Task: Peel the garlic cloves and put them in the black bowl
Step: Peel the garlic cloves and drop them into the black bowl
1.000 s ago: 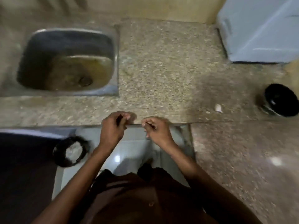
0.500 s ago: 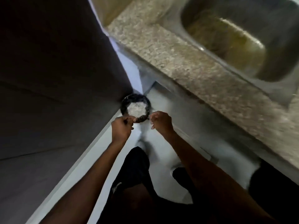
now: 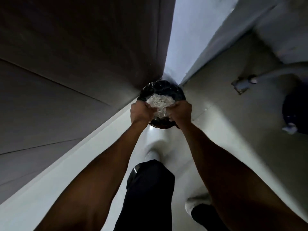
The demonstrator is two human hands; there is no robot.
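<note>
Now bent from the counter to the floor-corner bin [image 3: 161, 92], left hand [image 3: 141, 112] and right hand [image 3: 180, 112] curled, contents unclear, likely dropping garlic skins.

We're seeing a glossy pale tiled floor [image 3: 103, 164], a crinkly shiny black plastic bin liner [image 3: 176, 92] full of papery whitish peels [image 3: 160, 101], and matt dark cabinet panels [image 3: 75, 55].

Pale tiled floor [image 3: 225, 130] — black bin [image 3: 160, 90] in corner
</note>
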